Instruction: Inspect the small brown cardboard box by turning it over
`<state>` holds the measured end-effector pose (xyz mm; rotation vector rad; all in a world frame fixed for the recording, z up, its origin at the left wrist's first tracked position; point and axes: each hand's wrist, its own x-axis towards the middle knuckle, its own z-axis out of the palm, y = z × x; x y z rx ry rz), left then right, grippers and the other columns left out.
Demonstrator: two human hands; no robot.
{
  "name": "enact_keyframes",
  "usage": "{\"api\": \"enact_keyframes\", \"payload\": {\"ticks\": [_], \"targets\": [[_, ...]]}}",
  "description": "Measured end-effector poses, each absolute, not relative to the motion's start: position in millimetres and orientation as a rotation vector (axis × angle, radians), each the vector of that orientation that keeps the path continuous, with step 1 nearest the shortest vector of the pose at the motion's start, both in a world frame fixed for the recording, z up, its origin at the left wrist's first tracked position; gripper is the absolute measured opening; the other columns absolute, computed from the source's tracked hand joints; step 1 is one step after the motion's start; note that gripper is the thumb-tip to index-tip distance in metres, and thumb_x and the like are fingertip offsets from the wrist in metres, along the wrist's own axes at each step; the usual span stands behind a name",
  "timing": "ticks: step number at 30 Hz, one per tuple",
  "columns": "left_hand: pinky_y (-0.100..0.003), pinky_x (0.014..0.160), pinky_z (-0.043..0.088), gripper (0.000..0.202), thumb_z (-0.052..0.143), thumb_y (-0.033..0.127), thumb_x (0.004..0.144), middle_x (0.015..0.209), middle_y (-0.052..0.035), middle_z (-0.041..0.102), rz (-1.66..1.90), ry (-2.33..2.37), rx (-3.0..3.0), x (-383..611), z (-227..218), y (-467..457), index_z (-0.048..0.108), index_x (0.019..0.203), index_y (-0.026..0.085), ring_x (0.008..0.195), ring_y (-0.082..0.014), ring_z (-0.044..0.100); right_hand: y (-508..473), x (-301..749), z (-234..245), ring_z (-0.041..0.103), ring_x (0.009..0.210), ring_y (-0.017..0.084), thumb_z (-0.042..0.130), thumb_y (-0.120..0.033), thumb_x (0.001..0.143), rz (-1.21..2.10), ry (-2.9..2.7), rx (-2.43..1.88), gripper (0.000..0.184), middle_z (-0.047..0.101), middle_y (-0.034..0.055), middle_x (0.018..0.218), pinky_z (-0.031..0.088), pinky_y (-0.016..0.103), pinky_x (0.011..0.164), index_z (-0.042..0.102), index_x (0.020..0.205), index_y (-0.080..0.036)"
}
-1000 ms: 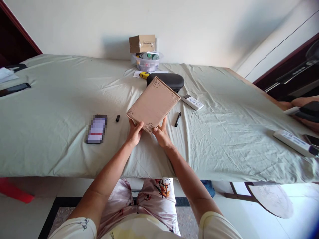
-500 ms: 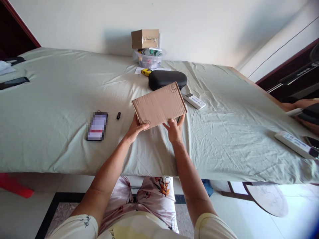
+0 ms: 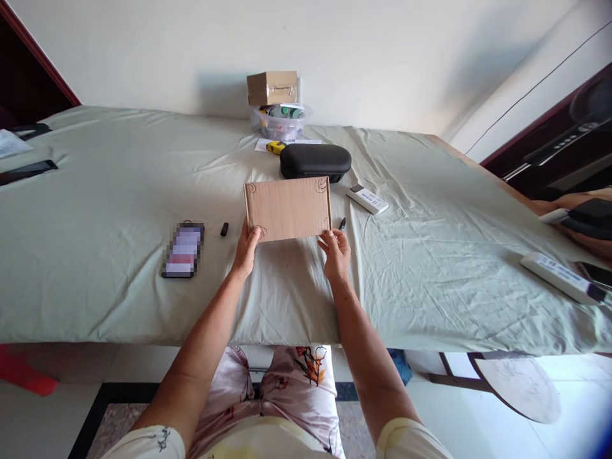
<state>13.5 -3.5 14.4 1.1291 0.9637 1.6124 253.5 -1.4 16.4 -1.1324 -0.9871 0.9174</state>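
Note:
A flat brown cardboard box (image 3: pixel 289 208) with curled pen marks at its corners is held over the cloth-covered table. My left hand (image 3: pixel 247 250) grips its lower left corner, thumb on the face and the other fingers hidden behind. At the lower right corner, my right hand (image 3: pixel 337 255) pinches the edge between thumb and fingers. A dark pen (image 3: pixel 342 224) lies just beyond the right hand. Behind the box sits a black oval hard case (image 3: pixel 315 162). To the left of my left hand are a small black object (image 3: pixel 224 229) and a phone (image 3: pixel 183 250) with a blurred screen.
A white device (image 3: pixel 368 199) lies right of the case; a similar one (image 3: pixel 560 276) is near the right edge. At the wall, a clear plastic tub (image 3: pixel 281 127) carries a small carton (image 3: pixel 272 88), with a yellow tape measure (image 3: pixel 276 148) in front. A dark phone (image 3: pixel 29 171) lies far left.
The box has turned from a slant to nearly level and come slightly left and lower. Both hands moved with it, and the pen now shows beside the right hand.

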Motion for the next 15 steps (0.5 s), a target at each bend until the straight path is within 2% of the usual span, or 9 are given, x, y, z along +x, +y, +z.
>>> {"api": "enact_keyframes", "payload": {"ticks": [3, 5, 8, 12, 15], "targets": [[-0.052, 0.121, 0.047, 0.066, 0.068, 0.085, 0.084, 0.116, -0.0110, 0.073, 1.643, 1.083, 1.227, 13.0, 11.8, -5.6, 0.069, 0.111, 0.025, 0.131, -0.0317, 0.064, -5.3, 251.2, 19.9, 0.061, 0.095, 0.020, 0.069, -0.069, 0.086, 0.819, -1.044, -1.161, 0.044, 0.067, 0.0017, 0.096, 0.050, 0.037, 0.089, 0.060, 0.098, -0.028], [-0.051, 0.120, 0.048, 0.068, 0.072, 0.083, 0.082, 0.119, -0.0117, 0.073, 1.643, 1.139, 1.231, 13.7, 11.6, -7.8, 0.069, 0.115, 0.024, 0.127, -0.0311, 0.067, -6.6, 251.7, 21.8, 0.058, 0.089, 0.019, 0.069, -0.069, 0.085, 0.778, -1.045, -1.179, 0.044, 0.064, 0.0006, 0.092, 0.048, 0.036, 0.087, 0.060, 0.094, -0.027], [-0.050, 0.117, 0.051, 0.071, 0.078, 0.077, 0.081, 0.129, -0.0124, 0.073, 1.631, 1.173, 1.201, 15.4, 12.0, -9.6, 0.067, 0.128, 0.025, 0.127, -0.0308, 0.069, -7.4, 252.8, 23.4, 0.052, 0.082, 0.018, 0.068, -0.070, 0.086, 0.713, -1.055, -1.193, 0.046, 0.058, -0.0007, 0.084, 0.046, 0.034, 0.081, 0.058, 0.089, -0.026], [-0.049, 0.117, 0.051, 0.066, 0.072, 0.080, 0.085, 0.126, -0.0130, 0.076, 1.632, 1.150, 1.207, 16.0, 12.1, -7.0, 0.070, 0.122, 0.025, 0.131, -0.0329, 0.068, -6.9, 254.1, 22.3, 0.046, 0.074, 0.016, 0.067, -0.073, 0.087, 0.651, -1.083, -1.222, 0.049, 0.051, -0.0022, 0.076, 0.043, 0.033, 0.073, 0.056, 0.083, -0.026], [-0.047, 0.121, 0.048, 0.069, 0.071, 0.082, 0.084, 0.132, -0.0119, 0.075, 1.667, 1.129, 1.228, 16.2, 12.5, -4.7, 0.069, 0.129, 0.028, 0.142, -0.0328, 0.062, -5.9, 255.4, 20.1, 0.048, 0.075, 0.017, 0.067, -0.073, 0.087, 0.664, -1.083, -1.262, 0.049, 0.053, -0.0023, 0.077, 0.043, 0.033, 0.073, 0.058, 0.083, -0.025]]}}
